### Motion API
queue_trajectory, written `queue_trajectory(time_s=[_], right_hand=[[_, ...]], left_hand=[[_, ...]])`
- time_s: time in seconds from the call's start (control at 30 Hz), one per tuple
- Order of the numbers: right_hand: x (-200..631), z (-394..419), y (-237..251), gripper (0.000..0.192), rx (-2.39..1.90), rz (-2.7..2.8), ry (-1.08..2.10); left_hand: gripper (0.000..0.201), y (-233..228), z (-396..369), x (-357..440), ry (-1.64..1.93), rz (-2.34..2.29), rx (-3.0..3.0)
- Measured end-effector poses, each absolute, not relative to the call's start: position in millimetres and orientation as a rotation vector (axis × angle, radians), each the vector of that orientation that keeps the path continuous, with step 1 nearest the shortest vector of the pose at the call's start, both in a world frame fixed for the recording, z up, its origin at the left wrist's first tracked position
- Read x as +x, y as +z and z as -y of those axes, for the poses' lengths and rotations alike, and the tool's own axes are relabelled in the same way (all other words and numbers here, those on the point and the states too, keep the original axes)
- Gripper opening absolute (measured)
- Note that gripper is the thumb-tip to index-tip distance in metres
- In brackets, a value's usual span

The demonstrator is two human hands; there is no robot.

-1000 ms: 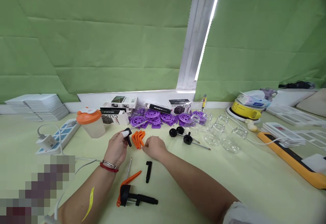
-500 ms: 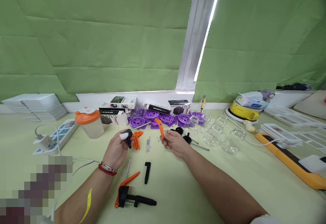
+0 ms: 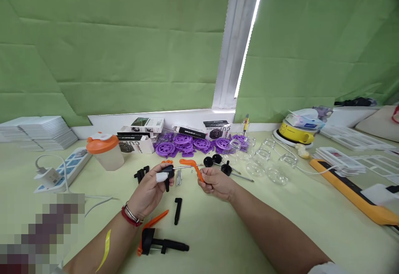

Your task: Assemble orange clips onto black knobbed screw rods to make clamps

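Table [image 3: 280,224], pale yellow-green top, runs to a green-papered wall. Orange-yellow level [image 3: 352,191] lies slanted near the right edge. Stack of white tiles [image 3: 37,130] at the far left corner; power strip [image 3: 65,168] just in front of it. Shaker cup with orange lid [image 3: 104,151] stands upright towards the far left. Row of purple wheels [image 3: 193,145] along the far edge, small boxes [image 3: 146,126] behind them, clear glass jars [image 3: 264,164] to their right.

Assembled black clamp with orange lever [image 3: 158,240] lies near the front edge, between the forearms. Loose black bar [image 3: 177,211] just beyond it.

Left hand [image 3: 149,193], bandage on thumb, closed around a black clamp body [image 3: 168,173] with a metal rod [image 3: 182,167] sticking out to the right, held above the table centre. Right hand [image 3: 216,182] pinches the lower end of an orange lever [image 3: 193,167]; lever's upper end sits close to the rod, contact unclear. Small metal pins [image 3: 179,177] lie on the table below the gap between the hands.
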State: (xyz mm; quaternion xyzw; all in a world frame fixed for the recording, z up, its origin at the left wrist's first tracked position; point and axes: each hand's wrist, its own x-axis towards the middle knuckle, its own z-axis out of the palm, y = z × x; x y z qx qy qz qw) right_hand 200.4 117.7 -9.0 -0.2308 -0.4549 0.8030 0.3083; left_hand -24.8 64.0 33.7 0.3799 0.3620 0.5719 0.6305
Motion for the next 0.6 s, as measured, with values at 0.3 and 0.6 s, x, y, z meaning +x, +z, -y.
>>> queue_trajectory(time_s=[0.3, 0.6], right_hand=[[192.9, -103.6, -5.7, 0.036, -0.597, 1.434, 2.096], [181.1, -106.9, -10.3, 0.037, -0.713, 1.550, 1.951]], left_hand=[[0.040, 35.5, -47.7, -11.5, 1.139, -0.843, 1.073], [0.029, 38.1, -52.9, -13.8, 1.294, -0.886, 0.866]])
